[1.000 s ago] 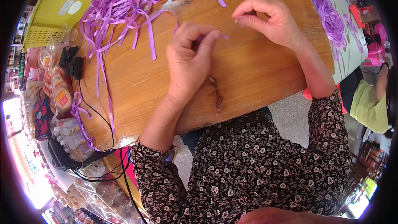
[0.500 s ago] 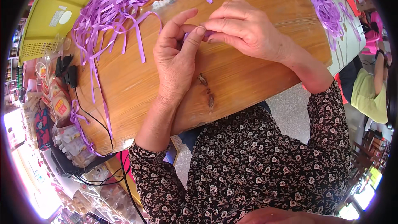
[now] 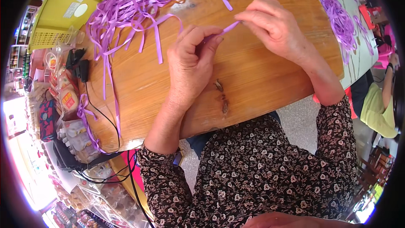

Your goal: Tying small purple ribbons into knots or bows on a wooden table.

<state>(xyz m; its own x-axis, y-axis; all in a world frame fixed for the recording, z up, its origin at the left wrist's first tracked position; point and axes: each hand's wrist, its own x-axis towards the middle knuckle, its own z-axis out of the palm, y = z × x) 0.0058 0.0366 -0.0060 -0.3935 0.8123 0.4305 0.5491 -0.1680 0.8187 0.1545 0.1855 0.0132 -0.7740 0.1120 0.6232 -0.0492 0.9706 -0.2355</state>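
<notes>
Ribbon (image 3: 230,27) stretching taut between both hands above the table (image 3: 253,84): left hand (image 3: 192,65) pinching one end, right hand (image 3: 270,25) pinching the other. Keeping tension even, gripping near the tips, avoiding twists. Compared with half a second ago, sitting wider apart rather than nearly touching.

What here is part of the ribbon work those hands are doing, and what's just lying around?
In use:
- short purple ribbon strip, pinched between left hand and right hand
- heap of purple ribbon on the wooden table

Lying about:
- yellow basket
- black cable
- second ribbon heap, far right
</notes>
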